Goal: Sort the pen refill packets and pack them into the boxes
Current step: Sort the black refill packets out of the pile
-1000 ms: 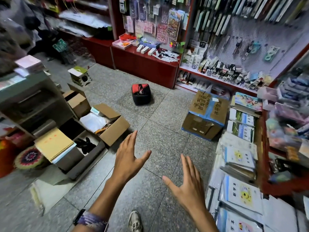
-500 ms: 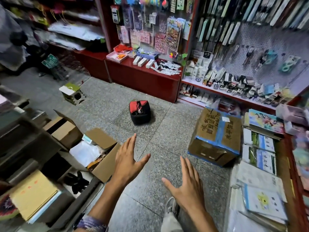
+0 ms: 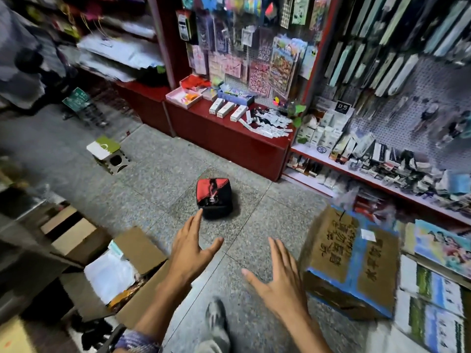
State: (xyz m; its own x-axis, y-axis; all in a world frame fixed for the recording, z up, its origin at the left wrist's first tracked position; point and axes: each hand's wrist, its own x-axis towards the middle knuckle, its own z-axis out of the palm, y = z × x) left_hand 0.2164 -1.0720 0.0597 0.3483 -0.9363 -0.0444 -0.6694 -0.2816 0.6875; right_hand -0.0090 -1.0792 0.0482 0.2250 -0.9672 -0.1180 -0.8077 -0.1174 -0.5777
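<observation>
Nothing is packed yet, I judge: my left hand (image 3: 190, 253) and right hand (image 3: 279, 278) hang spread and empty, far from the refill packets (image 3: 267, 126) scattered beside the small boxes (image 3: 225, 110).

1. Left hand (image 3: 190, 253) and right hand (image 3: 280, 281) reach forward over the floor (image 3: 158, 189), fingers (image 3: 276, 250) straight, holding nothing.
2. A red-and-black bag (image 3: 214, 198) sits ahead.
3. White packets (image 3: 267, 124) and small boxes (image 3: 225, 109) lie on the red shelf (image 3: 229, 138).
</observation>
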